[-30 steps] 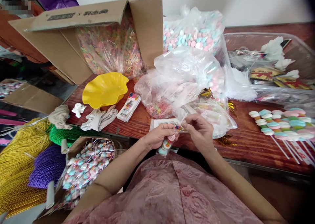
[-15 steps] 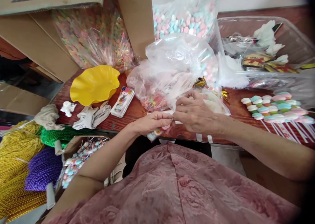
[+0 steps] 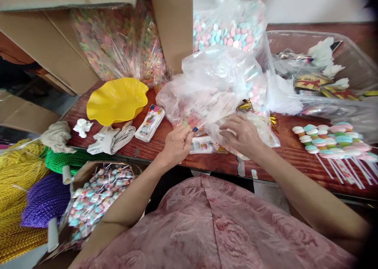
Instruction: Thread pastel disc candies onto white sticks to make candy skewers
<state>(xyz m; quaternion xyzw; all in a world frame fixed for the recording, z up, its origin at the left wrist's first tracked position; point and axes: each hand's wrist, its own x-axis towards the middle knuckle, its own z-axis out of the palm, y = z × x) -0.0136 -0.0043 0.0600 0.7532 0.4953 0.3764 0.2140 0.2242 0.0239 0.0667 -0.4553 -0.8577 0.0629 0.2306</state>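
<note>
My left hand [image 3: 176, 145] is closed in a pinch at the edge of a crumpled clear plastic bag [image 3: 212, 88] holding coloured candies; a tiny dark-blue tip shows at its fingertips, but I cannot make out what it holds. My right hand [image 3: 242, 135] lies with its fingers spread on a smaller clear bag [image 3: 265, 131] at the table's front. A wrapped candy skewer [image 3: 203, 145] lies flat on the wooden table [image 3: 289, 158] between my hands, touching neither.
A yellow wavy bowl [image 3: 117, 99], a small printed packet [image 3: 149, 123] and white cloth [image 3: 110, 139] sit to the left. Marshmallow skewers [image 3: 333, 139] lie at right, before a clear tray [image 3: 325, 72]. Behind stand an open cardboard box [image 3: 174, 25] and a pastel candy bag [image 3: 230, 25]. A lollipop box [image 3: 97, 198] and cord bundles [image 3: 17, 182] sit below left.
The wrapped skewer that my hands held together now lies on the table. My left hand moved up to the bag's edge and my right hand dropped flat onto the smaller bag.
</note>
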